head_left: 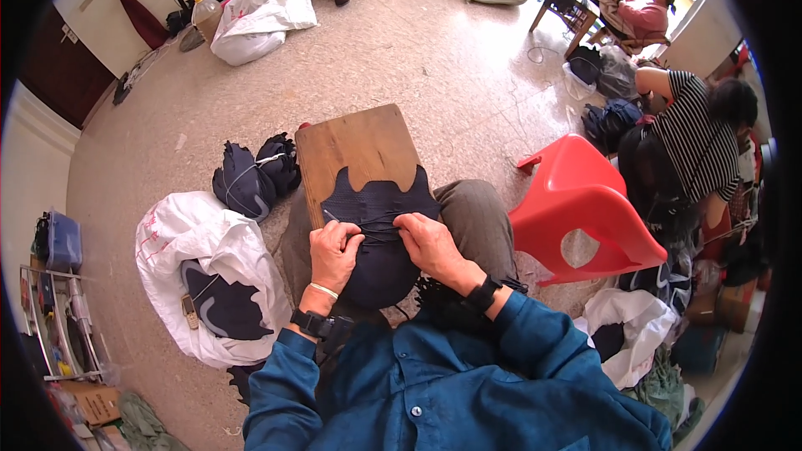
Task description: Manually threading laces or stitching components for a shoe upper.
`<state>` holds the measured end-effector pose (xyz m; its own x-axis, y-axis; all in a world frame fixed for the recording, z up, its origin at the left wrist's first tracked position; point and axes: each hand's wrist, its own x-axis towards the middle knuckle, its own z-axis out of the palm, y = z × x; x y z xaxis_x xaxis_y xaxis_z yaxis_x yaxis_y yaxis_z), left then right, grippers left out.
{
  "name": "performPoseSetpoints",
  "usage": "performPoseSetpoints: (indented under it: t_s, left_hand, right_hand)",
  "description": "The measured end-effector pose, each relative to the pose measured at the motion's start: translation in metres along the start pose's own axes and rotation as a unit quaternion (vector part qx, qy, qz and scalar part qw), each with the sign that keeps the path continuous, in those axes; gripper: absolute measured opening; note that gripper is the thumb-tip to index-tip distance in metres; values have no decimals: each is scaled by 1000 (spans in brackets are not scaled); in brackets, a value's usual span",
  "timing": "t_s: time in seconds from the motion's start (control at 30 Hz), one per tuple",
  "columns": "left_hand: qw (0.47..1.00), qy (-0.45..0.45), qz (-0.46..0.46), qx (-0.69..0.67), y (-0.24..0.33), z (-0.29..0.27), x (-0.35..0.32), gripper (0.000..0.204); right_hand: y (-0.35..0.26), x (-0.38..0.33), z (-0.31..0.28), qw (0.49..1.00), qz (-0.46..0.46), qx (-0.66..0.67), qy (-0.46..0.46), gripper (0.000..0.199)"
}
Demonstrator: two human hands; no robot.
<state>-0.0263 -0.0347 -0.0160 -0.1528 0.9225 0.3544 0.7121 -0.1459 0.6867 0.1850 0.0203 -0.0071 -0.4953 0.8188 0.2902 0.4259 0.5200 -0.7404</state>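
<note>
A dark navy knitted piece (pixel 380 196) with a scalloped top edge lies over my lap and the near end of a wooden board (pixel 359 138). Its middle is gathered into folds between my hands. My left hand (pixel 334 252) is closed in a pinch at the left of these folds; a thin grey stick-like tool (pixel 332 215) pokes out above its fingers, its kind too small to tell. On the other side my right hand (pixel 430 249) pinches the knitted piece, thumb and fingers together. What lies inside both fingertips is partly hidden.
Left of me stands a white sack (pixel 159 238) holding dark knitted pieces, with tied bundles (pixel 242 179) beyond it. A red plastic stool (pixel 576 192) is close on my right. Past it a person in a striped shirt (pixel 693 134) bends over; others sit farther off.
</note>
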Motion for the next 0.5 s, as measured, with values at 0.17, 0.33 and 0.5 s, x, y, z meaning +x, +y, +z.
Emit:
performPoseSetpoints:
  t_s: [0.17,0.33,0.5]
  left_hand:
    - [995,-6,-91,31,3,-2,-4,14]
    - [989,-36,-146,-7,6,1,-3,14]
    - [996,16,-91,0,13,7,1,14]
  right_hand:
    - [2,7,0,999,27,-23,-19,13]
    - [5,6,1,999,41,-25,-6,12]
    - [3,7,-1,998,58,0,-16,12]
